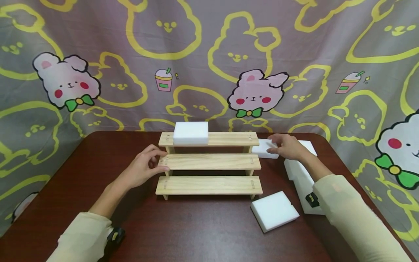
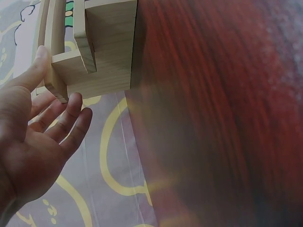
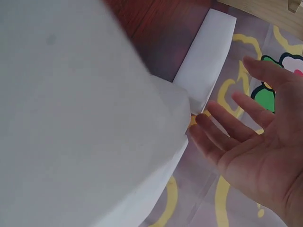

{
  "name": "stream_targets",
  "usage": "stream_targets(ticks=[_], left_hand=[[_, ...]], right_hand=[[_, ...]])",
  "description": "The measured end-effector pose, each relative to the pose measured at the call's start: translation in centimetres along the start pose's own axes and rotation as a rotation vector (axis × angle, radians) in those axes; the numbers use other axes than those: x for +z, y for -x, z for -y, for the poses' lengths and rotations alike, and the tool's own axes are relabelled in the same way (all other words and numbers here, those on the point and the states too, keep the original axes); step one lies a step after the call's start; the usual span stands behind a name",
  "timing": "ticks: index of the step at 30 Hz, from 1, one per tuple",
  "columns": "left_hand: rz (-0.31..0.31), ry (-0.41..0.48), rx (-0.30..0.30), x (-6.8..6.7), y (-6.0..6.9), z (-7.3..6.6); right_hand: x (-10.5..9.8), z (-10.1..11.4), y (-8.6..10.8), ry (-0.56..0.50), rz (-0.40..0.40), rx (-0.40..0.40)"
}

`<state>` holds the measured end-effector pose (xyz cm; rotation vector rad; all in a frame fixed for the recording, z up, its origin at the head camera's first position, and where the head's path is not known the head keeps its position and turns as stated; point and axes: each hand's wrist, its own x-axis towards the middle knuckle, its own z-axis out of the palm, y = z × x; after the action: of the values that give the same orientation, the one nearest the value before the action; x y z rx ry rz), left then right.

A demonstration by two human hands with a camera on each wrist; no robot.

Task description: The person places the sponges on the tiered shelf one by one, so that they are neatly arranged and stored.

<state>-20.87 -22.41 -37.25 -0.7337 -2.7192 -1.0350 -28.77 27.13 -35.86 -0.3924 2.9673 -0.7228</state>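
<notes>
A three-step wooden display rack (image 1: 209,185) stands on the table. My left hand (image 1: 142,167) grips the left end of its middle board; in the left wrist view the thumb of the left hand (image 2: 35,146) lies on one face and fingers on the other. A white foam block (image 1: 191,134) sits on the top board, left of its middle. At the rack's back right my right hand (image 1: 288,146) is over another white foam block (image 1: 262,151), thumb and fingers apart. The right wrist view shows the right hand (image 3: 270,142) with loosely spread fingers, gripping nothing.
One foam block (image 1: 275,211) lies at the rack's front right. Larger white foam pieces (image 1: 299,182) lie under the right forearm along the right side. A patterned curtain (image 1: 203,72) hangs behind the dark red table (image 1: 209,229).
</notes>
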Motion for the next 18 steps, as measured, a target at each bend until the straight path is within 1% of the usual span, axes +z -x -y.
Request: stream_targets(ticks=[3, 6, 9, 14, 16, 18], left_hand=[[-0.003, 0.0, 0.002, 0.0, 0.0, 0.0], [-0.005, -0.001, 0.002, 0.0, 0.0, 0.0], [-0.005, -0.004, -0.001, 0.1, 0.1, 0.0], [-0.009, -0.003, 0.001, 0.1, 0.1, 0.1], [-0.009, 0.0, 0.003, 0.1, 0.1, 0.1], [-0.009, 0.006, 0.008, 0.1, 0.1, 0.1]], right_hand=[[0.0, 0.1, 0.2, -0.012, 0.037, 0.018], [0.0, 0.2, 0.3, 0.002, 0.055, 0.018], [-0.1, 0.5, 0.4, 0.029, 0.063, 0.022], [-0.2, 1.1, 0.4, 0.078, 0.083, 0.062], [-0.2, 1.3, 0.4, 0.098, 0.088, 0.058], [-0.1, 1.3, 0.4, 0.108, 0.095, 0.036]])
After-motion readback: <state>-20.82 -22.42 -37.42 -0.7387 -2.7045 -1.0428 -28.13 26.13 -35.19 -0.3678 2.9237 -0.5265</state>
